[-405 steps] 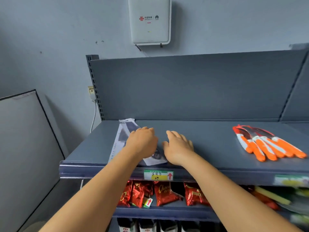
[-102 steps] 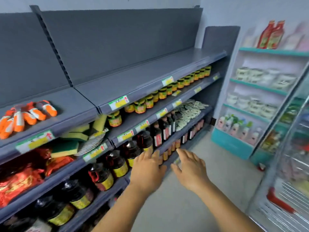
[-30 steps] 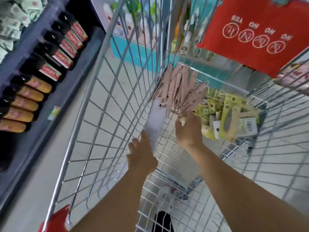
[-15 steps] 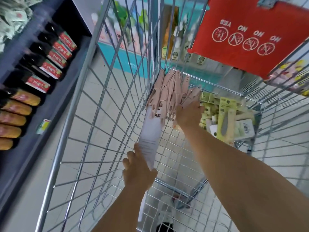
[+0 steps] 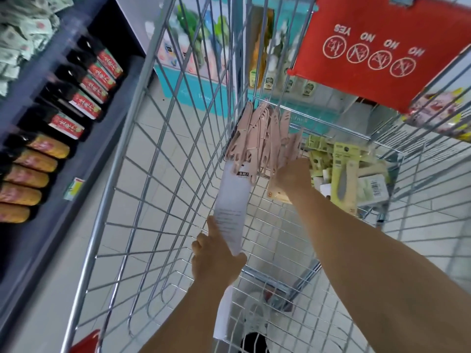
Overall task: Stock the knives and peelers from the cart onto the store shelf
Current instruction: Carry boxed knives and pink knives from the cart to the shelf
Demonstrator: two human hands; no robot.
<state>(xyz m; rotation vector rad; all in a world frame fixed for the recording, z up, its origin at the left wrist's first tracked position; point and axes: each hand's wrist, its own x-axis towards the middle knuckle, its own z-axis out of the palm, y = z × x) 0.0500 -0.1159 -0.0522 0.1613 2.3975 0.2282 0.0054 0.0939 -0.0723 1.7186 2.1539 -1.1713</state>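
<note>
I look down into a wire shopping cart (image 5: 142,154). A pile of beige knives (image 5: 260,133) leans in its far corner, and yellow-green packaged peelers (image 5: 341,171) lie to the right of them. My left hand (image 5: 216,256) grips the near end of a long white knife package (image 5: 232,202) whose far end rests among the beige knives. My right hand (image 5: 293,177) reaches into the beige pile; its fingers are hidden among the knives, over a beige card.
A red child-seat flap (image 5: 377,47) with printed signs hangs at the cart's far right. Dark bottles with red labels (image 5: 84,90) fill the low store shelf on the left. Pale floor tiles show through the wire.
My left hand has slid a little nearer along the white package. My right hand stays in the beige knives, slightly lower and further right. The view has dipped closer to the cart.
</note>
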